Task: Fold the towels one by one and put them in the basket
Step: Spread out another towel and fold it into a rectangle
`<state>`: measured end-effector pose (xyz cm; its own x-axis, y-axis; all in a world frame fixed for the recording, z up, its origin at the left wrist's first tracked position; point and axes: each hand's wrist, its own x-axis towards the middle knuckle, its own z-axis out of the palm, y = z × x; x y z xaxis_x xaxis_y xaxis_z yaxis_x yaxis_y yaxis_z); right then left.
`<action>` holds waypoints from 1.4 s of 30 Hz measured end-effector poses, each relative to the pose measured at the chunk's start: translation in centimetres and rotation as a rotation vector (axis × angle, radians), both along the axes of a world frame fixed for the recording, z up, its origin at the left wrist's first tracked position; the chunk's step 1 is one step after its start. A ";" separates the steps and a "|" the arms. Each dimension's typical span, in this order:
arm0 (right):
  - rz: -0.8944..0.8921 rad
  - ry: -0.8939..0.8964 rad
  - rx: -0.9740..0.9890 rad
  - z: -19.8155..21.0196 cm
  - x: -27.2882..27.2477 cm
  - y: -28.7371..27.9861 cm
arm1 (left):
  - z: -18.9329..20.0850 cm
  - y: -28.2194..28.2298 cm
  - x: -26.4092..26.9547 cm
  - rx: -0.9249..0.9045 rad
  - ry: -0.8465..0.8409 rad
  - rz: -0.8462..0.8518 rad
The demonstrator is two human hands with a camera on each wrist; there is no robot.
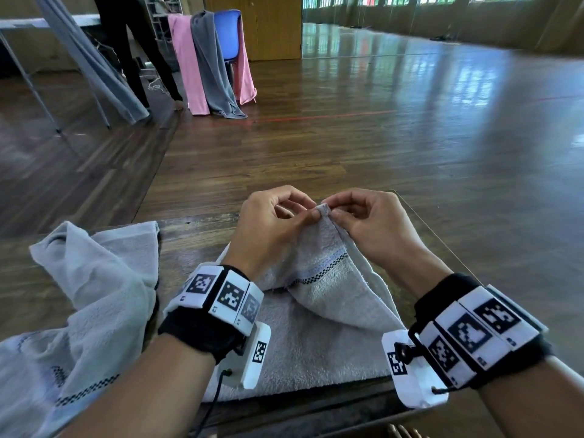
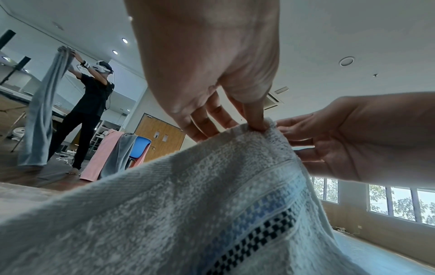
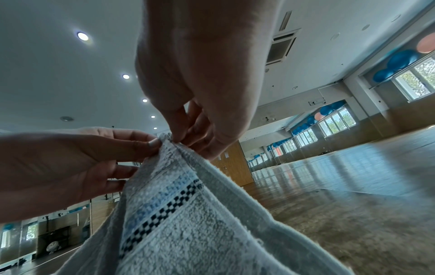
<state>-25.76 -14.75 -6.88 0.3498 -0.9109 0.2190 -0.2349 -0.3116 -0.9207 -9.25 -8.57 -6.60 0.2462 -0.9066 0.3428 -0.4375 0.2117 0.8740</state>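
Towel corner pinched, both hands; second towel left.

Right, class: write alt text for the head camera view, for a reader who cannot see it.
Two hands, the left hand and the right hand, pinch one corner of a grey towel and lift it off a wooden table. A second crumpled towel lies to the left, and more towels hang over a blue chair beyond.
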 end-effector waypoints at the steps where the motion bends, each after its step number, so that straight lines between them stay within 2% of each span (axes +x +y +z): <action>1: -0.002 0.003 -0.003 0.0 0.0 0.0 | -0.1 -0.1 0.0 -0.001 -0.006 -0.001; 8: 0.048 0.006 0.010 0.4 0.1 0.4 | -0.7 -0.5 0.2 -0.032 -0.063 0.011; 11: 0.049 0.026 -0.013 0.4 0.1 0.5 | -1.0 -0.6 0.4 0.012 -0.158 0.012; 16: 0.066 0.057 -0.066 0.4 0.1 0.3 | -1.1 -0.5 1.4 0.130 -0.162 -0.190; 19: 0.080 0.082 -0.092 0.3 -0.1 0.1 | -1.0 -0.2 1.4 0.132 -0.182 -0.241; 26: -0.044 0.066 -0.127 0.6 -2.3 -1.6 | -1.4 0.0 2.6 0.104 -0.362 -0.146; 32: -0.121 0.064 -0.112 -0.3 -4.3 -3.3 | -3.1 0.3 5.0 0.231 -0.498 -0.128; 36: -0.185 0.109 -0.096 -1.3 -5.5 -4.3 | -3.6 0.9 6.9 0.290 -0.621 -0.014; 42: -0.251 0.199 -0.082 -2.9 -6.8 -5.1 | -5.0 2.4 9.6 0.306 -0.589 0.080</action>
